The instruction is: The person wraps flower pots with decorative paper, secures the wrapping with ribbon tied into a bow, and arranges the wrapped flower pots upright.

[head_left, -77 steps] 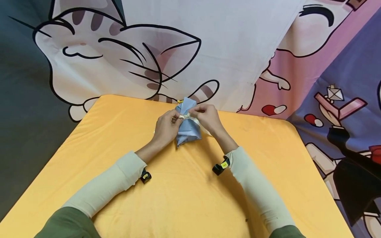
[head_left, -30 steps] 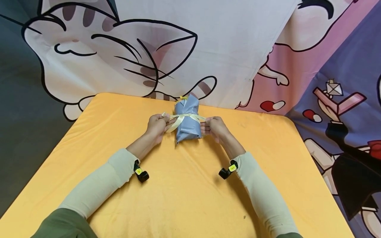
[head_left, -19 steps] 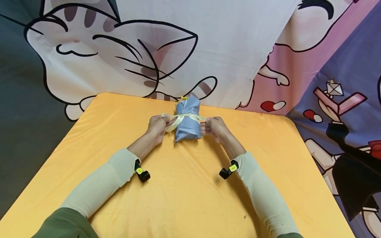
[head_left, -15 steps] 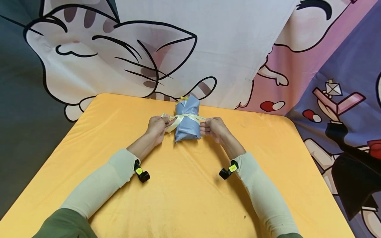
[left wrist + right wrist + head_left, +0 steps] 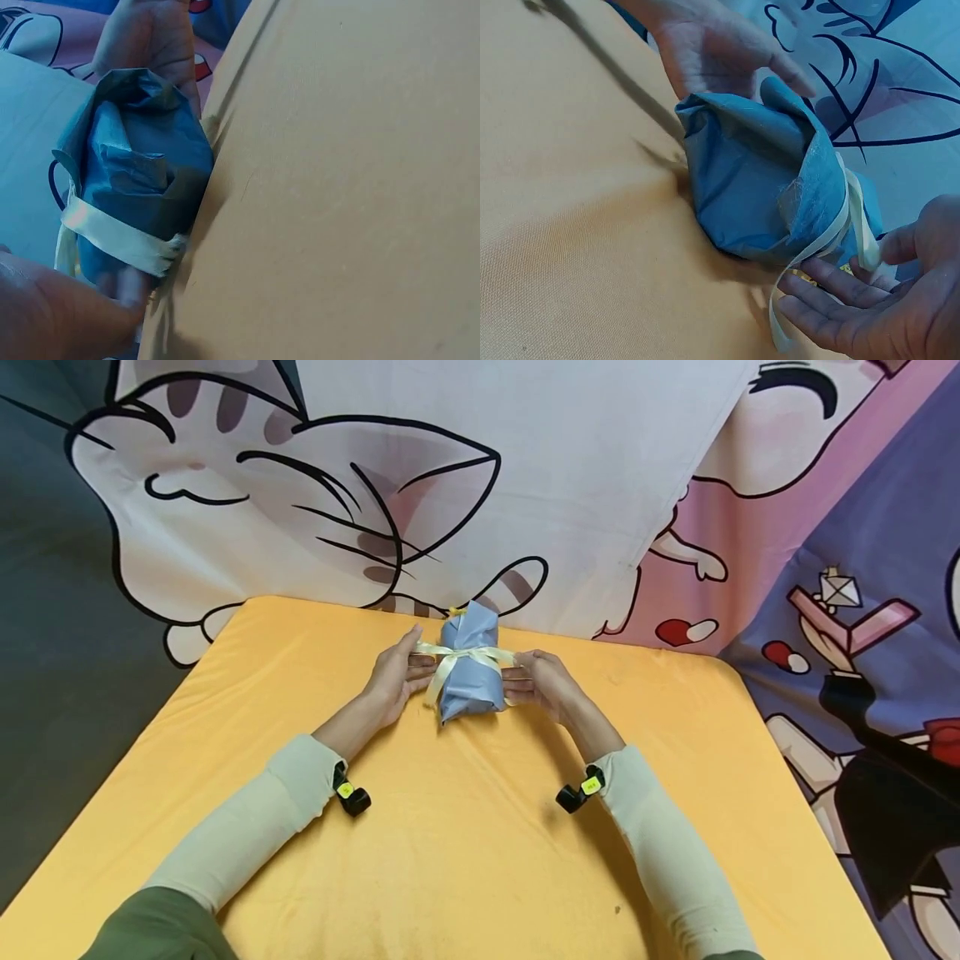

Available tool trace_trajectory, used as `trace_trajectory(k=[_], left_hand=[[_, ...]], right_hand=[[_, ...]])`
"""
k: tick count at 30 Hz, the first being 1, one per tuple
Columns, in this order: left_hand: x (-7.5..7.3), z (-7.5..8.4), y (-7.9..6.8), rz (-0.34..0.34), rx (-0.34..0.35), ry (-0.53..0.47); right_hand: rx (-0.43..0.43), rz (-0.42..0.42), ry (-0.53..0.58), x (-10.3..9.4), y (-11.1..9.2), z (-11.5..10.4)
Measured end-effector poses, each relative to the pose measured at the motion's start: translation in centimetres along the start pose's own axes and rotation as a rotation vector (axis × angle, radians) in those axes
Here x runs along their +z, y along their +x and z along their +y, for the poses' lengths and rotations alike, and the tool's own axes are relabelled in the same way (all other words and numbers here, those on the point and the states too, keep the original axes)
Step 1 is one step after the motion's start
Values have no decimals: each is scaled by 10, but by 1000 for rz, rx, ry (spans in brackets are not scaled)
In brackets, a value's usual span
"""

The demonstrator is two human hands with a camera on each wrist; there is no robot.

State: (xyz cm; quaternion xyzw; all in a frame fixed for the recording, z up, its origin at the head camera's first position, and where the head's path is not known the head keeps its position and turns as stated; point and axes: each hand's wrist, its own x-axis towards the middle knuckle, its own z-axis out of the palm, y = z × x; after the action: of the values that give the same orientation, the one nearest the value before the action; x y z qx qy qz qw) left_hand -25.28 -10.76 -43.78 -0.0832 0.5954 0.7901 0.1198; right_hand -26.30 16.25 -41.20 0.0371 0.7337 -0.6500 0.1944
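Observation:
A small parcel in blue wrapping paper (image 5: 476, 687) lies near the far edge of the yellow-covered table, its near end folded over. Around its middle runs a pale yellow ribbon (image 5: 481, 654) tied in a bow, one tail hanging down the left side. My left hand (image 5: 388, 681) is beside the parcel on the left, thumb raised and fingers extended by the bow's left loop. On the right, my right hand (image 5: 553, 683) pinches the bow's right loop between thumb and index finger, with its other fingers stretched along the parcel's side. The right wrist view shows the ribbon (image 5: 855, 210) reaching that thumb.
A yellow cloth (image 5: 450, 843) covers the table. Behind it hang printed cartoon curtains (image 5: 585, 485), close to the table's far edge. A little bright yellow piece (image 5: 456, 611) shows at the parcel's far end. Black wrist cameras (image 5: 355, 800) hang below both sleeves.
Earlier both hands worked at the knot, then drew the loops outward to either side. Now my left hand has let go of its loop and spread its thumb; the right hand has barely moved since.

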Motion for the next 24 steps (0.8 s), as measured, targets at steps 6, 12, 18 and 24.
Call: trace_trajectory(k=[6,12,18,24], left_hand=[[0,0,3,-99,-103,147],[-3,4,8,-116,-166,220],[0,10,12,-180,-181,348],[7,18,7,-119,-131,327]], right_hand=[[-26,-36,-88,5,-4,-6],[-19,-45,-292,16,-1,-13],[-13,-76,-403,22,9,-14],[-109,-79,-490,20,6,-18]])
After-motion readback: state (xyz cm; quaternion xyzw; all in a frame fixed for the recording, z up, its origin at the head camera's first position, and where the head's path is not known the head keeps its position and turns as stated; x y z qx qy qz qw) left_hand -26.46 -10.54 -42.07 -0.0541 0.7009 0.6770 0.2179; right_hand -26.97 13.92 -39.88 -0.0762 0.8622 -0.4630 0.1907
